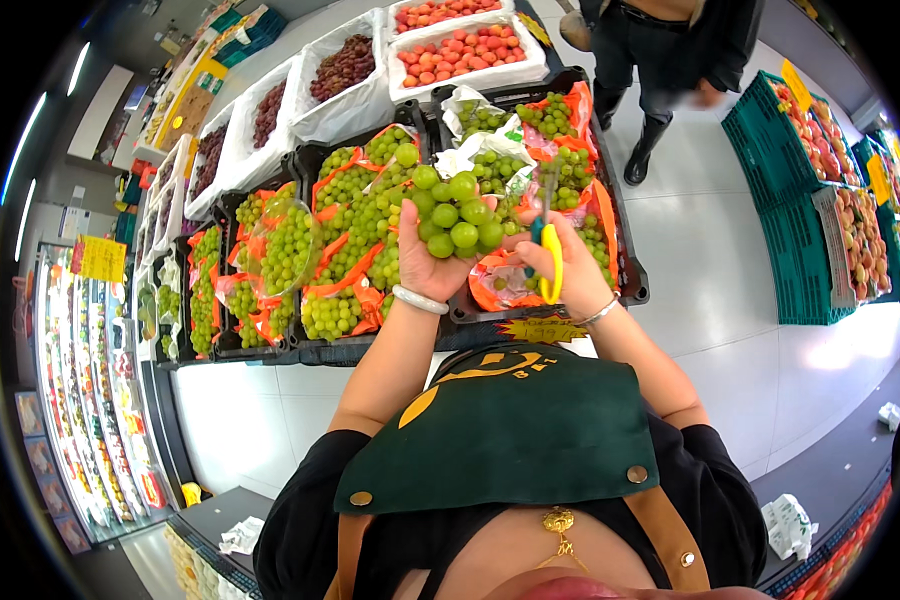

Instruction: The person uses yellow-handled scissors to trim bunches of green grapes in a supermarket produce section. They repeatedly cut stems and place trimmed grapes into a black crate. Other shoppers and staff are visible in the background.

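Note:
A bunch of green grapes (454, 214) rests in my left hand (429, 264), lifted over the black crates. My right hand (574, 262) grips scissors (551, 262) with yellow and dark green handles. The scissors' blades point away from me, just right of the bunch; whether they touch a stem I cannot tell. Fingers of my right hand reach close to the bunch's right side. Below my hands, a black crate (630, 279) holds green grapes (562, 176) in orange-edged wrapping and white paper (487, 150).
More crates of green grapes (289, 251) stand to the left, one with a clear round container (277, 244). Behind are white boxes of red grapes (343, 69) and reddish fruit (461, 56). A person (645, 52) stands at the far right, near green crates (769, 142).

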Available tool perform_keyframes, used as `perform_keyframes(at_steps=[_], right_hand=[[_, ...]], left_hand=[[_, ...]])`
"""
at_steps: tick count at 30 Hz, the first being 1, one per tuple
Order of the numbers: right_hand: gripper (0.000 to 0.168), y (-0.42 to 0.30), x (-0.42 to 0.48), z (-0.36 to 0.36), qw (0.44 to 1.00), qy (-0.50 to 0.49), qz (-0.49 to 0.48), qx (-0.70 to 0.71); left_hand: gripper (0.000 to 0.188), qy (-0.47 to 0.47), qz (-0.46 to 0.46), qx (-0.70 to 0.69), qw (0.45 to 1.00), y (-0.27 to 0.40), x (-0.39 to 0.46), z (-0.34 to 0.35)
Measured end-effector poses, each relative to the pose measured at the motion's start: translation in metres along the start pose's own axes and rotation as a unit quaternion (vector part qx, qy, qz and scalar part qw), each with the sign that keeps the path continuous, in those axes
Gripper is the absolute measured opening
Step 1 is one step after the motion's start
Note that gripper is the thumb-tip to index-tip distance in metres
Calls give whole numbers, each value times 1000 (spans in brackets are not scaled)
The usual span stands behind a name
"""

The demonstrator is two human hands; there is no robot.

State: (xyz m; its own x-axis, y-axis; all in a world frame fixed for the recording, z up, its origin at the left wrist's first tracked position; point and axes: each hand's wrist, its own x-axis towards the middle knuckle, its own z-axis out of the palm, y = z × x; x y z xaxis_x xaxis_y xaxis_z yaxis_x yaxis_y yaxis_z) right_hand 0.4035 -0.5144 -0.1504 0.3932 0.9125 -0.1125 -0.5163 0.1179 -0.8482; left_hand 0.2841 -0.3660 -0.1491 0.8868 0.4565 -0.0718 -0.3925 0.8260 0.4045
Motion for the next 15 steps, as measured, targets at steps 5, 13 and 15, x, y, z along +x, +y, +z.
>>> perform_keyframes(at_steps=[5, 13, 15], right_hand=[[37, 2, -4, -16, 999, 33, 3, -32], [37, 0, -14, -10, 998, 42, 47, -27], [37, -1, -15, -8, 998, 40, 48, -31]], left_hand=[[72, -9, 35, 84, 996, 11, -7, 2], [69, -52, 54, 151, 986, 19, -15, 0], [68, -37, 57, 144, 987, 18, -17, 5]])
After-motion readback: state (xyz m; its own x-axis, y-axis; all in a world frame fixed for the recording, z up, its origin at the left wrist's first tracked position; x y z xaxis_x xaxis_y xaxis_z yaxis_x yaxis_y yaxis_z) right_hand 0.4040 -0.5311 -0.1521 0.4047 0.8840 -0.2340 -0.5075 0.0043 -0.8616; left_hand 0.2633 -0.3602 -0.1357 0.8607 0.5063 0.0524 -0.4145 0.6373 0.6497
